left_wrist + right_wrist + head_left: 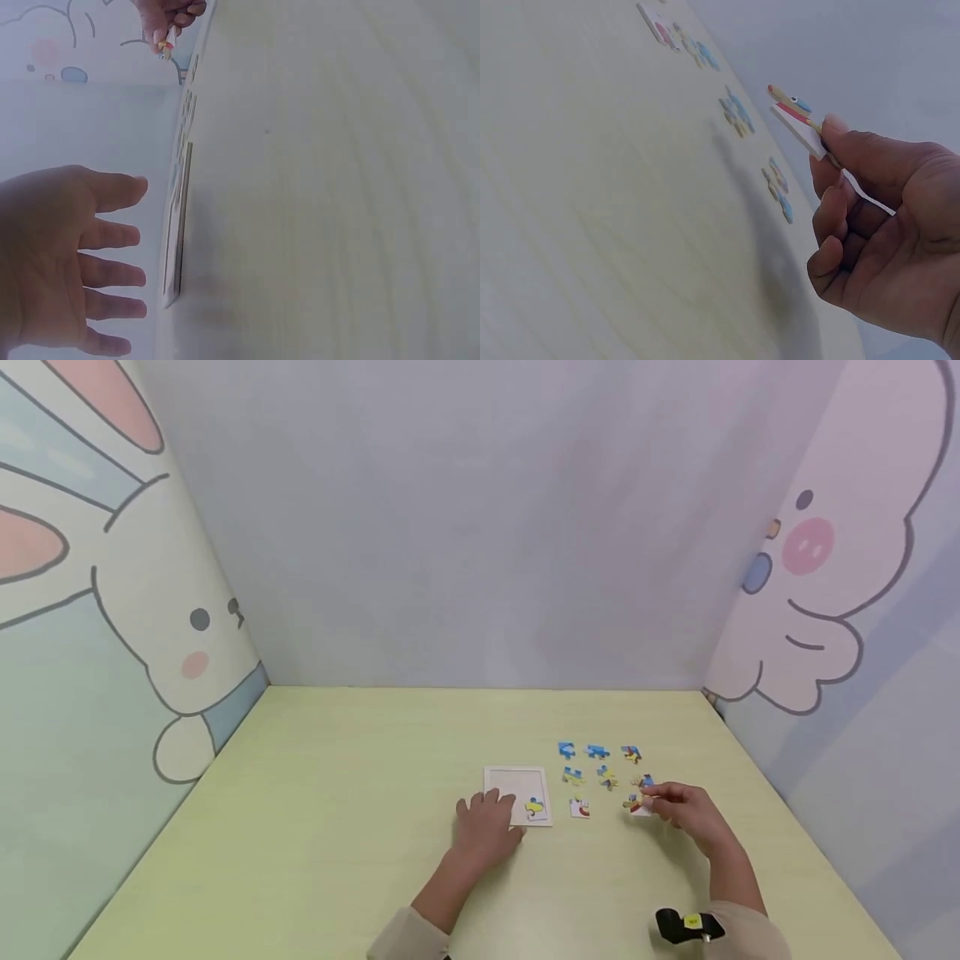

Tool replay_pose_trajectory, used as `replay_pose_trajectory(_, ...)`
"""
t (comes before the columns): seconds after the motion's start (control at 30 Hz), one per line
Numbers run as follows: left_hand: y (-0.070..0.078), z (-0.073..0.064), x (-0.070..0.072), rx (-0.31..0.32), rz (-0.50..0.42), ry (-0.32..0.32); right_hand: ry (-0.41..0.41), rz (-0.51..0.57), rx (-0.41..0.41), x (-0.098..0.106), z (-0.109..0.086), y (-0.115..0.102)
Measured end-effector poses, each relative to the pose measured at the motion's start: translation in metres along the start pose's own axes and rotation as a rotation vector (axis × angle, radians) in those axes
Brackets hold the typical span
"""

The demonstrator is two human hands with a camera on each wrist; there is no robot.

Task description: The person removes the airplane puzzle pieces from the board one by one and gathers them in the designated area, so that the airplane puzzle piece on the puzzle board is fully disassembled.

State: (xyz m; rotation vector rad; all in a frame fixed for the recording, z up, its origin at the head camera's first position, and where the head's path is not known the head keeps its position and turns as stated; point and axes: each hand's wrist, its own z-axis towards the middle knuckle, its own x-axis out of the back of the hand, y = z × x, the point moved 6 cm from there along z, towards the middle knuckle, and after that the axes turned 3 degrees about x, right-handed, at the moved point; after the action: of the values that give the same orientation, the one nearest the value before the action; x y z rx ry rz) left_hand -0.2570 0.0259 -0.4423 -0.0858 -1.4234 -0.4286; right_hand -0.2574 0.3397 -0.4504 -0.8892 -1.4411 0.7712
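Note:
My right hand (686,814) pinches a jigsaw piece (799,129) between thumb and fingers, up off the table. Red, white and blue show on that piece, with a printed eye. To the left, my left hand (486,831) has its fingers spread over the near left corner of a white puzzle tray (517,768); whether it touches the tray I cannot tell. In the left wrist view the left hand (67,262) holds nothing. One yellow and blue piece (533,808) lies in the tray's lower right corner.
Several loose jigsaw pieces lie in rough rows right of the tray, among them a blue piece (597,752) and a white and red piece (580,808). The pale table (360,793) meets a grey back wall (480,527) and side walls with cartoon animals.

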Motion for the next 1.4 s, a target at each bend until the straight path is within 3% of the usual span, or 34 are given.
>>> replay_pose_trajectory(0.27, -0.013, 0.013, -0.003, -0.013, -0.065, -0.017, 0.005, -0.018, -0.02, -0.002, 0.012, 0.012)
replay_pose_trajectory(0.6, -0.029, 0.018, -0.012, 0.004, -0.156, -0.049, -0.021, -0.039, 0.016, -0.021, 0.021, 0.009)
replay_pose_trajectory(0.9, -0.031, 0.019, -0.02, 0.042, -0.093, -0.141, -0.014, -0.071, 0.018, -0.028, 0.021, 0.009)
replay_pose_trajectory(1.4, -0.032, 0.019, -0.025, 0.061, -0.077, -0.147, 0.008, -0.06, 0.014, -0.027, 0.014, 0.003)
